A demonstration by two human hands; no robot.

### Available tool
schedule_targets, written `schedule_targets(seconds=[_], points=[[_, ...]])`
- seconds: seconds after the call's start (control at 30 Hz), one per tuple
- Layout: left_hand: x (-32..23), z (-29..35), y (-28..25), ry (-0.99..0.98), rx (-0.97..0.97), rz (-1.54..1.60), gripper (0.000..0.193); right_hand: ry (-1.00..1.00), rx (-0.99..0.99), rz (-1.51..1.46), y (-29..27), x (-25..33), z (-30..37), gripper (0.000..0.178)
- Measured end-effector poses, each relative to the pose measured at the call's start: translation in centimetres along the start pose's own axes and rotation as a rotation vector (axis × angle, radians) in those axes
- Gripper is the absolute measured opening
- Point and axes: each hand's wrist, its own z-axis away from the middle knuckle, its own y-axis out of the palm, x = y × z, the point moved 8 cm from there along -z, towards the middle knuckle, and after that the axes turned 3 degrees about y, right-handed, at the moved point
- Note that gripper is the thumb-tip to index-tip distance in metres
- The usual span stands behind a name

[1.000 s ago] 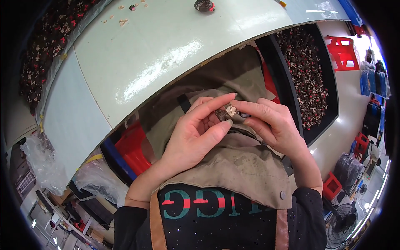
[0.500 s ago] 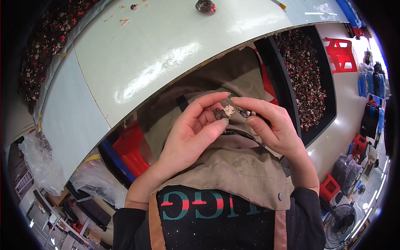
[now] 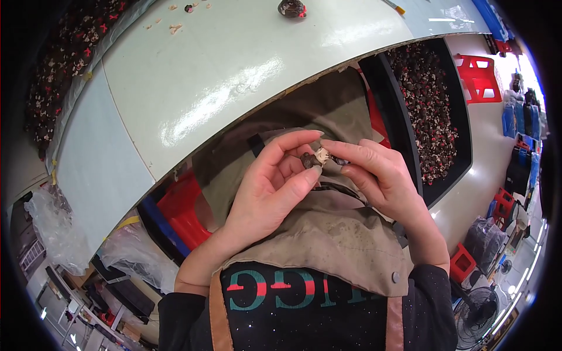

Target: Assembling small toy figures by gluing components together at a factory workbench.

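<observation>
Over the brown apron (image 3: 333,251) in my lap, my left hand (image 3: 263,184) pinches a small dark brown and cream moulded piece (image 3: 308,161) between thumb and fingers. My right hand (image 3: 383,175) is closed just to its right, with forefinger and thumb around a small dark, shiny object (image 3: 339,161), mostly covered by the fingers, whose kind I cannot make out. The right forefinger reaches over the cream side of the piece, and whether it touches is unclear.
A pale worktable (image 3: 193,76) curves ahead of me, bearing a larger dark brown lump (image 3: 291,8) with red on it, cream scraps (image 3: 175,28) and a brush (image 3: 398,8). Similar small pieces fill a black bin (image 3: 465,146) at right and lie heaped (image 3: 70,64) at far left.
My right hand has shifted slightly left, bringing its fingertips and the dark object closer to the piece. The left hand and its piece stay nearly still.
</observation>
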Motion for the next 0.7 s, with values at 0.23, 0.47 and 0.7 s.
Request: schedule_targets(seconds=[0.23,0.47,0.7], points=[[0.5,0.0,-0.2,-0.001,-0.003,0.03,0.047,-0.048,-0.131,0.088,0.5,-1.0,-0.3,0.033],[0.6,-0.2,-1.0,-0.001,-0.104,0.1,0.05,0.269,-0.169,-0.387,-0.3,-3.1,0.1,0.035],[0.3,-0.5,-0.6,0.087,-0.014,0.008,0.046,0.12,-0.08,-0.272,1.2,-0.4,-0.2,0.035]])
